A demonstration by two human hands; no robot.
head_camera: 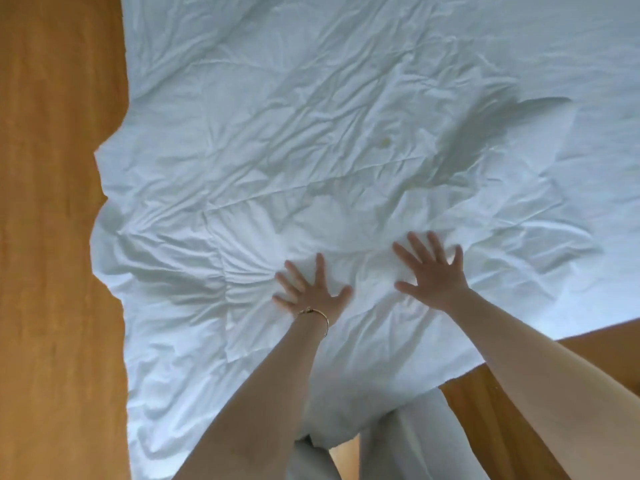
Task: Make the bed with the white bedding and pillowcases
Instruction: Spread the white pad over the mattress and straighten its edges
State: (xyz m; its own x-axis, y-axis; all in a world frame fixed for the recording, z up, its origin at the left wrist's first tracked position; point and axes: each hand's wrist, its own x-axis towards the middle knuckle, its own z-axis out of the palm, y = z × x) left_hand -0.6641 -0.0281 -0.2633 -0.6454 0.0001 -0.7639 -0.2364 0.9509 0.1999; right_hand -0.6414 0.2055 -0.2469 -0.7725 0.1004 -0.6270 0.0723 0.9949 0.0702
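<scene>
White, creased bedding (346, 116) spreads over the bed and fills most of the head view. Its near corner hangs down over the bed's edge toward my legs. My left hand (313, 289), with a thin gold bracelet at the wrist, lies flat on the cloth with fingers spread. My right hand (433, 273) presses flat on the cloth a little further right, fingers also spread. Neither hand holds anything. Folds bunch up left of my left hand. A small yellowish spot (385, 142) marks the cloth near the middle. No pillowcases are in view.
An orange-brown wooden floor (52, 237) runs along the left of the bed and shows again at the lower right (485, 403). My legs in pale trousers (415, 445) stand at the bed's corner.
</scene>
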